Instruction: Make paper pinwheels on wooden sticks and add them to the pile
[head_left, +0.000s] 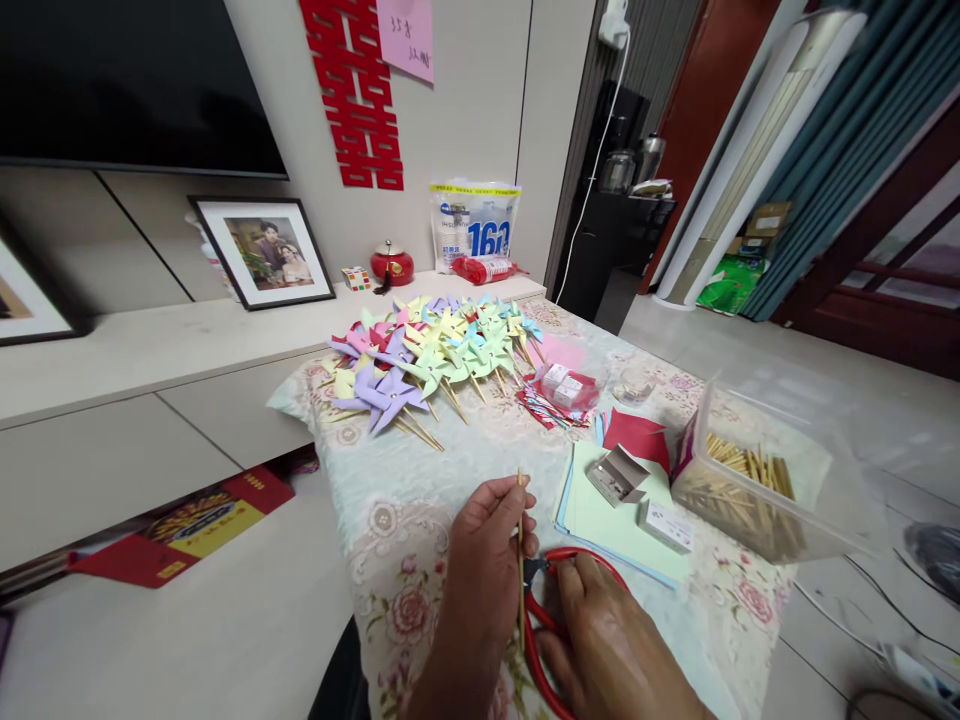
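Between the thumb and fingers of my left hand [487, 540] is a thin wooden stick [521, 590], its tip just above the fingertips. My right hand [600, 620] is closed on the red handles of a pair of scissors [534, 650]. The dark blades lie close by the stick and are partly hidden, so I cannot tell whether they touch it. Ahead of my hands lies a heap of paper pinwheels [442, 350] in purple, yellow, green and pink, with sticks attached. Right of my hands, a small opened box [617, 475] and a closed white box [666, 526] rest on pale green paper sheets [585, 520].
A clear plastic bin [742, 510] of wooden sticks stands at the table's right. Cut paper pieces [551, 408] lie under a plastic bag with small boxes. Behind the flowered tablecloth [409, 520] runs a white cabinet [150, 345] with a framed photo [262, 250] and a red pot [392, 265].
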